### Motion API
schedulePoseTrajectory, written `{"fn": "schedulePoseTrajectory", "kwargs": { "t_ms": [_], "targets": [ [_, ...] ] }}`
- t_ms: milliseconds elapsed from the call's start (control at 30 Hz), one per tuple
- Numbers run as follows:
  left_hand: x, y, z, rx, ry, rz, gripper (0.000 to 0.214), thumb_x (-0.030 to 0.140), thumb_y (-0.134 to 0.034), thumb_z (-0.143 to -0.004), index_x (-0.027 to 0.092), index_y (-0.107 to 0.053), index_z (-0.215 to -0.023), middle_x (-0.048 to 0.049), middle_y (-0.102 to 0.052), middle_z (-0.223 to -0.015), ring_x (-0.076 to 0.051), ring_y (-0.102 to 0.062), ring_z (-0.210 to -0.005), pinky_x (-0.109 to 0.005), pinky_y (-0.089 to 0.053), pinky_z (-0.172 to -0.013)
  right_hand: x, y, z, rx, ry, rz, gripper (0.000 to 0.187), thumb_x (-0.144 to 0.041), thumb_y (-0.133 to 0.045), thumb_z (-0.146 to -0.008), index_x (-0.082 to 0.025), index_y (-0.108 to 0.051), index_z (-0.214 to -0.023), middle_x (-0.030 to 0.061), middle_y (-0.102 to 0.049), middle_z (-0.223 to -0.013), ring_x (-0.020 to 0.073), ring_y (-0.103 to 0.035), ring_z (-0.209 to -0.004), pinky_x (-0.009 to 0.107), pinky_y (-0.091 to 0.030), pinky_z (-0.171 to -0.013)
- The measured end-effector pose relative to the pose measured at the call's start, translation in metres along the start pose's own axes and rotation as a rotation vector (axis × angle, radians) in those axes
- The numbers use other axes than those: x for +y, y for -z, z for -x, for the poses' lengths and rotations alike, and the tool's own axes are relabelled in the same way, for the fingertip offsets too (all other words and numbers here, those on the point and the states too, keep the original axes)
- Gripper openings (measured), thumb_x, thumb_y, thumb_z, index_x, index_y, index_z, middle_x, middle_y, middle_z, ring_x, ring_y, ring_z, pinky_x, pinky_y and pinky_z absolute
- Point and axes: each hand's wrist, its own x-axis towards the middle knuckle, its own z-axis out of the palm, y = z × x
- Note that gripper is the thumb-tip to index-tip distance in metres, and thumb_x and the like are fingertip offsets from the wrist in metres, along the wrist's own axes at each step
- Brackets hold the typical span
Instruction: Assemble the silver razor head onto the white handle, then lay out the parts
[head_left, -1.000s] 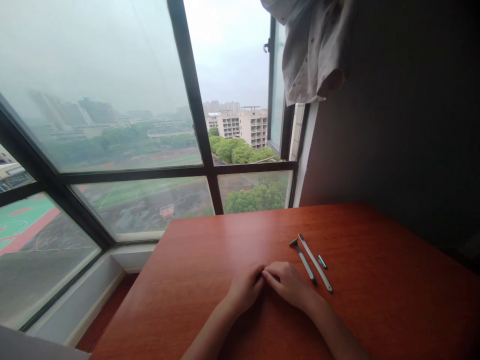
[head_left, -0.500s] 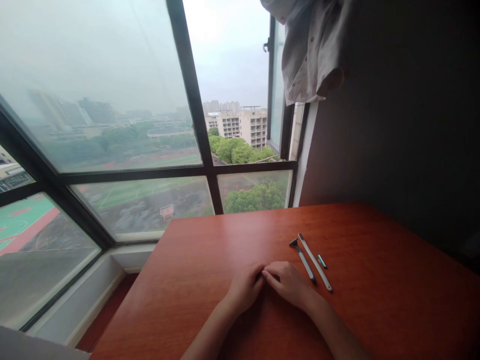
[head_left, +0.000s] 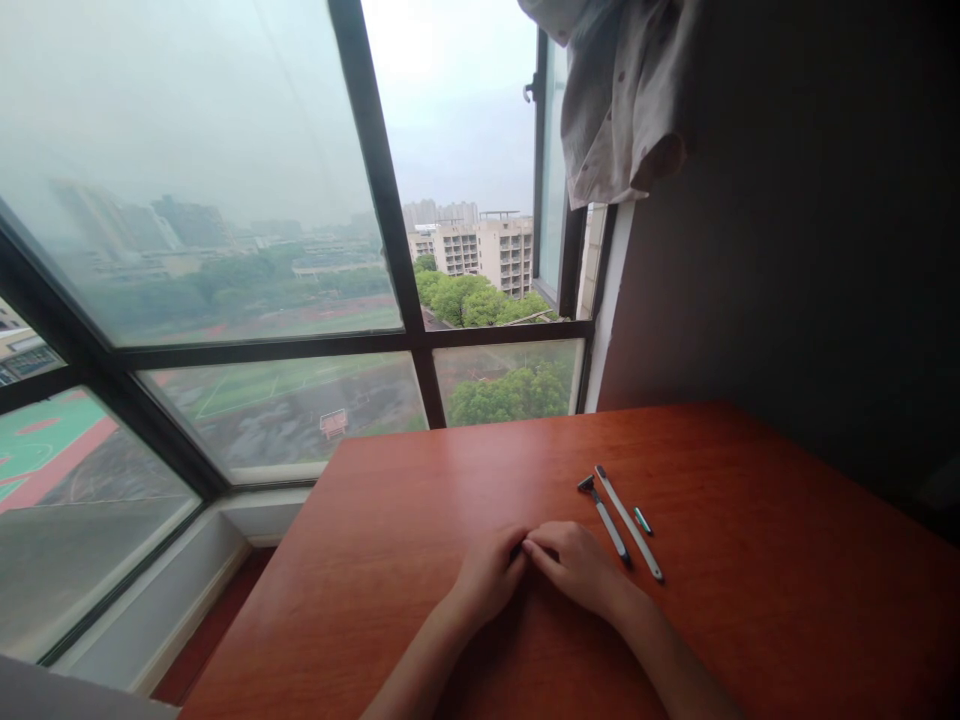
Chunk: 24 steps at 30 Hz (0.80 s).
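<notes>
My left hand [head_left: 487,578] and my right hand [head_left: 577,570] lie on the red-brown table [head_left: 750,600], fingers curled, fingertips meeting. A small dark thing [head_left: 517,549] shows between the fingertips; I cannot make out what it is. Just right of my right hand lie a slim grey stick with a dark head [head_left: 604,516], a long white pen-like stick [head_left: 630,523] and a small teal piece [head_left: 643,520]. Neither hand touches them.
A large window with dark frames [head_left: 420,340] runs along the table's far and left sides. A pale cloth [head_left: 622,100] hangs at the top right by an open window sash. A dark wall [head_left: 810,250] stands to the right.
</notes>
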Motion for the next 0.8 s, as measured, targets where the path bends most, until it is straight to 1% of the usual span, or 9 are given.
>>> {"fn": "schedulePoseTrajectory", "kwargs": {
  "t_ms": [267, 467, 800],
  "targets": [
    [0.0001, 0.0002, -0.0006, -0.004, -0.017, 0.032, 0.022, 0.01, -0.046, -0.077, 0.019, -0.063, -0.089, -0.0035, -0.069, -0.092, -0.018, -0.06, -0.084, -0.025, -0.044, -0.075, 0.0034, -0.0016, -0.0009, -0.012, 0.007, 0.005, 0.032, -0.029, -0.04, -0.094, -0.02, -0.066, -0.077, 0.0033, -0.069, -0.078, 0.0165, -0.059, -0.072, 0.024, -0.033, -0.063],
    [-0.0009, -0.0002, -0.0007, -0.006, -0.021, 0.039, 0.024, 0.009, -0.046, -0.077, 0.019, -0.063, -0.091, -0.0036, -0.069, -0.093, -0.018, -0.06, -0.086, -0.026, -0.044, -0.077, 0.004, -0.0021, -0.0015, -0.006, 0.013, 0.004, 0.031, -0.029, -0.041, -0.094, -0.02, -0.066, -0.078, 0.0031, -0.069, -0.079, 0.0168, -0.06, -0.073, 0.024, -0.034, -0.064],
    [0.0006, 0.0006, -0.0004, 0.0, -0.017, 0.023, 0.022, 0.009, -0.047, -0.077, 0.018, -0.062, -0.089, -0.0033, -0.069, -0.092, -0.018, -0.06, -0.084, -0.025, -0.043, -0.075, 0.0045, -0.0026, -0.0011, -0.01, 0.01, -0.004, 0.031, -0.029, -0.041, -0.094, -0.021, -0.067, -0.081, 0.0034, -0.07, -0.081, 0.017, -0.061, -0.075, 0.024, -0.036, -0.066]
  ]
}}
